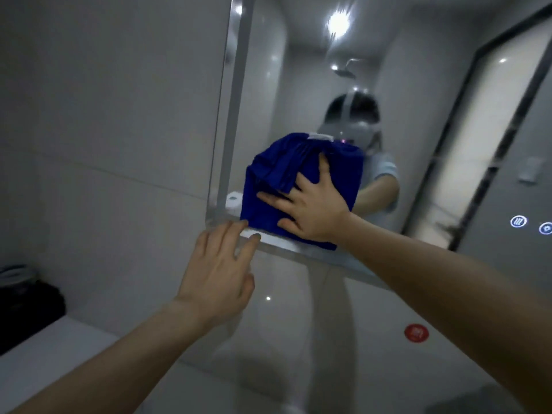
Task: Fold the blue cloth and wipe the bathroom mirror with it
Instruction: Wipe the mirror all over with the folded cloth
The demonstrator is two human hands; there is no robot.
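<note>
Pressing noted: right hand (310,204) lies flat on the blue cloth (268,174), fingers spread and straight, palm holding the cloth against the mirror (418,130).

Cloth: folded into a thick, roughly square pad with pleated creases running above the right hand's fingers. A small white tag (321,135) shows at its top edge, beyond the fingertips. The bottom of the cloth, under the heel of the right hand, overlaps the pale lower edge (286,240) of the mirror. The cloth sits in the mirror's lower corner, on the left-hand side.

Left hand (221,270): holds nothing, fingers nearly straight and slightly fanned. Its fingertips (239,227) reach the mirror's lower edge just beside the cloth's bottom corner. Contact with the cloth itself cannot be told.

Hands are apart, the left one lower than the right and nearer the camera, with both forearms stretched forward.

Other items:
- two small lit round icons (518,221) on the glass, well out past the right forearm
- red round sticker (416,333) on the glossy wall below the right forearm
- dark bundle (27,297) far beyond the left arm, at the end of a white ledge (59,354)
- reflections above the right hand: the person, a shower head (346,70) and a ceiling light (339,22)

Picture is slightly blurred.
</note>
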